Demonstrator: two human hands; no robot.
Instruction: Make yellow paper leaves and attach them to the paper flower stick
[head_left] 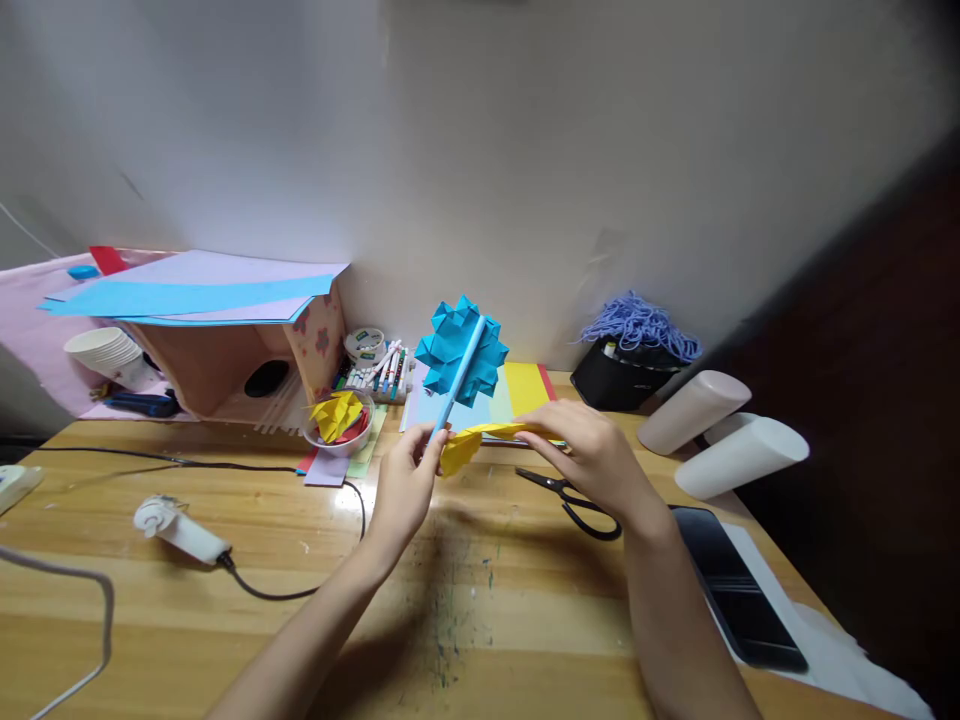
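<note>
A blue folded-paper flower (442,345) stands on a light blue paper stick (466,365) that runs across its back. My left hand (405,485) pinches the lower end of this stick above the table. A yellow strip of crepe-like paper (463,452) stretches sideways from the stick's base. Its far end is in my right hand (589,450), with thumb and fingers closed on it. Where the strip meets the stick, my left fingertips partly cover it, so I cannot tell how it is attached. Black scissors (562,487) lie on the table below my right hand.
A white glue gun (180,530) with a black cord rests at left. Behind are a bowl (360,437) of folded paper, markers (390,368), coloured sheets (525,388) and a pink box (217,375). White rolls (742,457) and a phone (739,590) are at right.
</note>
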